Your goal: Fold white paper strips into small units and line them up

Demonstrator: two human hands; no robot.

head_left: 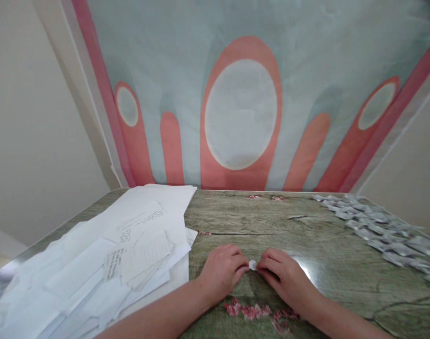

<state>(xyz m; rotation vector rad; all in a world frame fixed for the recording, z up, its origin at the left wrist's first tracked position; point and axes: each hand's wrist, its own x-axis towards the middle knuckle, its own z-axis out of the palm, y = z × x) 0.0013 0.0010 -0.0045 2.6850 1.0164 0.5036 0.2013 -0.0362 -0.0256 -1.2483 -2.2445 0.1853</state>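
Between my two hands, just above the middle of the table, is a small white piece of paper [252,265], bunched up or wrapped; its exact form is too small to tell. My left hand [225,268] pinches its left end with thumb and fingers. The right end sits in the closed fingertips of my right hand [284,278]. Most of the paper is hidden by the fingers. To the left of my hands lies a big pile of white paper sheets [165,197], some of them printed. Several twisted paper pieces [380,221] lie in rows at the right.
The wood-patterned table [232,212] carries pink flower prints [248,309]. Behind its far edge stands a wall covering [306,56] with red shapes and pale ovals. A plain pale wall [35,117] is on the left.
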